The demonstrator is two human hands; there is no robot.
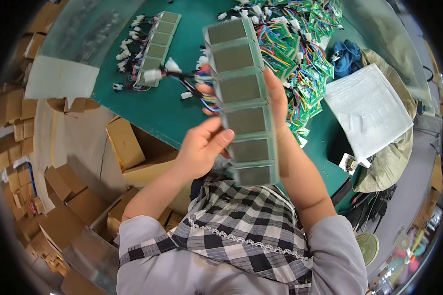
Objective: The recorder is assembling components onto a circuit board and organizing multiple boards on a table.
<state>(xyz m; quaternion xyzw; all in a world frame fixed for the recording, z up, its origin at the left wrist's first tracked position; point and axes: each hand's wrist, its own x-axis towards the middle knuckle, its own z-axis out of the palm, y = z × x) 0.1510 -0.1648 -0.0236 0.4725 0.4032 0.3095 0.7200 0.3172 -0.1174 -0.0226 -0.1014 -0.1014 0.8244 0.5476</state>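
Observation:
A long strip of LCD display modules (244, 120), with several grey screens in a row, is raised in front of me. My left hand (202, 145) grips its left edge near the middle, thumb at the front. Along the right edge lies the thumb of my right hand (275, 93); its palm and most fingers are behind the strip. Fingertips show past the upper left edge, beside a bundle of coloured wires (204, 96) ending in a white connector (152, 75). A similar strip (158, 46) lies on the green table (138, 115), with wires and white connectors on its left.
Green circuit boards (300, 73) with coloured wires are heaped at the back right. Beside them are a blue cloth (346, 58) and a white foam sheet (371, 110) on a beige cloth. An open cardboard box (125, 145) stands by the table's left edge. More boxes fill the left.

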